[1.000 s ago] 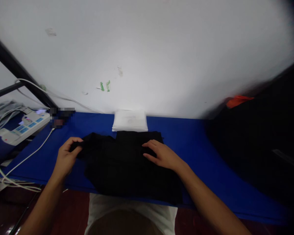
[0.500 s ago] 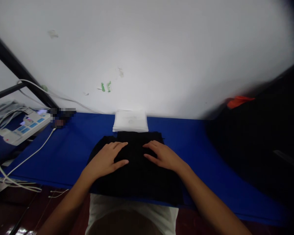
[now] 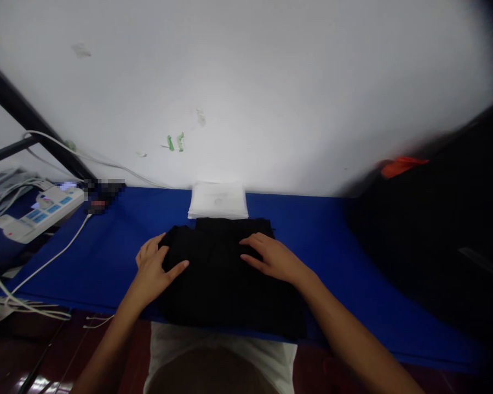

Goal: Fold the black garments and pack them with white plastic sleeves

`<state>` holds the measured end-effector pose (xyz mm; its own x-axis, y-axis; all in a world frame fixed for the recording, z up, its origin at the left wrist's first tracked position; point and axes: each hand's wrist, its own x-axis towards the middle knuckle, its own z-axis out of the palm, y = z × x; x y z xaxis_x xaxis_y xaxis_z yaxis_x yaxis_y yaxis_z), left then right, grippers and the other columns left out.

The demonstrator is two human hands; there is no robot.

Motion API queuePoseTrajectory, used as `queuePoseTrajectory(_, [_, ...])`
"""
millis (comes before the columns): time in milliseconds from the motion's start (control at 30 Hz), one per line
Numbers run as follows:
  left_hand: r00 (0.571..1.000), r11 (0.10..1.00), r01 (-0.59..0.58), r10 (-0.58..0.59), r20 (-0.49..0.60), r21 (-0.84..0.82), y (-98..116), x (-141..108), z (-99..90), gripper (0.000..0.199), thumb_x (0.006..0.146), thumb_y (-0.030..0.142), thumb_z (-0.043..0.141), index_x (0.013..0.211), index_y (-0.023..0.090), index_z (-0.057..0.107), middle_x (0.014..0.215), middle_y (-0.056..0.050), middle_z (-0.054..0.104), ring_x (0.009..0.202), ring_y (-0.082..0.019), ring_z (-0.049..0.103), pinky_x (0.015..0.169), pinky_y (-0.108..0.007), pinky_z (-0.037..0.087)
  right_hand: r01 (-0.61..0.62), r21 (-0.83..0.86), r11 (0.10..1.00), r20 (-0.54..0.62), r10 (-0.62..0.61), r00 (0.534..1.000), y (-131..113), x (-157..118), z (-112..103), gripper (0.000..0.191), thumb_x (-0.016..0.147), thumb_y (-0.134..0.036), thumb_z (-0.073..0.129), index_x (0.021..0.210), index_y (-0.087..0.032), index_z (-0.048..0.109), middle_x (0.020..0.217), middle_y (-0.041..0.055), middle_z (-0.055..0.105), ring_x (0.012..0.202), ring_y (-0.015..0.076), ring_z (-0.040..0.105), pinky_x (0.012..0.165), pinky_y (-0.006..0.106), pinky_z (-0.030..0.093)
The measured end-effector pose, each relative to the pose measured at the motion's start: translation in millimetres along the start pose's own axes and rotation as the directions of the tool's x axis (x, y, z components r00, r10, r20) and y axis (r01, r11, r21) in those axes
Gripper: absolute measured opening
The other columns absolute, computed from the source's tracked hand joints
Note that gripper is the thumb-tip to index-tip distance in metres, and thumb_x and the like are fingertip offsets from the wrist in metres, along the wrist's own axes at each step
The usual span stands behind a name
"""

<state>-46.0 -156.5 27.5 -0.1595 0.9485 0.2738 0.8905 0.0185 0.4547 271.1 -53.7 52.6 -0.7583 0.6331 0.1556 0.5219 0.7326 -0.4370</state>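
A black cloth, perhaps a folded garment (image 3: 217,284), lies on the blue tabletop (image 3: 320,241) right in front of me. My left hand (image 3: 154,268) rests at its left edge, thumb on the fabric and the other fingers spread over the side. On the right part of the cloth lies my right hand (image 3: 267,257), palm down with fingers stretched out. Just beyond the cloth sits a stack of white sheets or flat packets (image 3: 217,201), against the wall.
At the left, a white power strip (image 3: 43,213) has several cables plugged in, and a white cable (image 3: 53,260) runs across the table. A large dark object (image 3: 427,235) with an orange patch (image 3: 402,166) takes up the right side. A white wall (image 3: 271,98) closes off the back.
My left hand has slid left from the top of the black cloth to its left edge. My right hand stays in place.
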Motion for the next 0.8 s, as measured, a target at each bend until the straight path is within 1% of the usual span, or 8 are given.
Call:
queuePoseTrajectory(133, [0.988,0.998,-0.027,0.017,-0.156,-0.058,16.3,19.9,-15.0,0.022,0.081,0.042,0.062,0.077,0.022,0.055,0.127,-0.012,0.061,0.123,-0.035,0.050,0.106,-0.058,0.034,-0.022,0.007,1.000,0.003,0.022,1.000,0.5,-0.7,-0.6,0.029,0.095,-0.037,0.052,0.117,-0.019,0.060,0.107,0.0114,0.066,0.098,0.0243,0.063,0.083,0.039,0.053])
queuePoseTrajectory(267, [0.963,0.971,-0.130,0.075,-0.258,-0.203,41.6,31.0,-25.2,0.012,0.083,0.031,0.059,0.088,0.022,0.053,0.125,-0.010,0.060,0.117,-0.028,0.056,0.101,-0.046,0.043,-0.036,0.010,0.999,-0.009,0.036,0.999,2.2,-1.1,-1.6,0.029,0.095,-0.037,0.052,0.117,-0.020,0.060,0.106,0.0113,0.066,0.096,0.0240,0.064,0.081,0.038,0.053])
queuePoseTrajectory(367, [0.957,0.921,-0.292,0.280,-0.081,-0.257,63.1,27.6,-15.6,0.019,0.081,0.018,0.057,0.099,0.021,0.055,0.125,-0.009,0.058,0.117,-0.025,0.056,0.100,-0.043,0.046,-0.040,-0.003,0.999,0.001,0.040,0.999,3.1,-1.0,-1.8,0.028,0.095,-0.037,0.052,0.115,-0.019,0.060,0.104,0.0109,0.066,0.095,0.0238,0.063,0.079,0.037,0.053])
queuePoseTrajectory(433, [0.895,0.897,-0.388,0.421,0.144,-0.211,74.8,22.2,-4.7,0.034,0.078,0.014,0.060,0.110,0.023,0.057,0.130,-0.010,0.055,0.122,-0.028,0.052,0.102,-0.045,0.044,-0.038,-0.018,0.999,0.006,0.039,0.999,3.1,-0.9,-1.7,0.027,0.095,-0.036,0.053,0.114,-0.019,0.060,0.103,0.0109,0.066,0.095,0.0236,0.063,0.080,0.036,0.052])
queuePoseTrajectory(500, [0.821,0.876,-0.463,0.480,0.309,-0.132,82.7,17.3,4.4,0.045,0.077,0.017,0.065,0.120,0.023,0.056,0.137,-0.012,0.051,0.129,-0.032,0.046,0.105,-0.051,0.041,-0.033,-0.029,0.999,0.012,0.033,0.999,2.8,-1.0,-1.6,0.027,0.095,-0.036,0.052,0.115,-0.018,0.060,0.104,0.0113,0.066,0.095,0.0240,0.063,0.081,0.037,0.052])
queuePoseTrajectory(600, [0.782,0.853,-0.514,0.508,0.362,-0.086,86.9,14.5,9.2,0.051,0.080,0.032,0.070,0.127,0.023,0.054,0.140,-0.014,0.049,0.133,-0.035,0.042,0.107,-0.055,0.036,-0.026,-0.029,0.999,0.015,0.026,1.000,2.3,-1.3,-1.8,0.028,0.096,-0.036,0.052,0.115,-0.018,0.061,0.104,0.0116,0.066,0.095,0.0245,0.063,0.081,0.038,0.052])
queuePoseTrajectory(700, [0.814,0.875,-0.468,0.483,0.324,-0.128,84.0,16.1,6.5,0.059,0.080,0.048,0.071,0.130,0.022,0.053,0.140,-0.015,0.049,0.131,-0.035,0.043,0.107,-0.055,0.038,-0.031,-0.030,0.999,0.007,0.031,0.999,1.9,-1.3,-2.3,0.026,0.095,-0.035,0.052,0.114,-0.019,0.061,0.103,0.0113,0.066,0.094,0.0241,0.063,0.080,0.037,0.052])
queuePoseTrajectory(800, [0.897,0.923,-0.322,0.369,0.245,-0.210,77.6,16.5,4.0,0.055,0.089,0.054,0.058,0.133,0.022,0.052,0.141,-0.015,0.047,0.132,-0.034,0.042,0.108,-0.056,0.038,-0.031,-0.027,0.999,0.008,0.031,0.999,1.2,-1.1,-3.1,0.026,0.095,-0.035,0.052,0.114,-0.019,0.061,0.103,0.0112,0.066,0.094,0.0241,0.063,0.080,0.037,0.052])
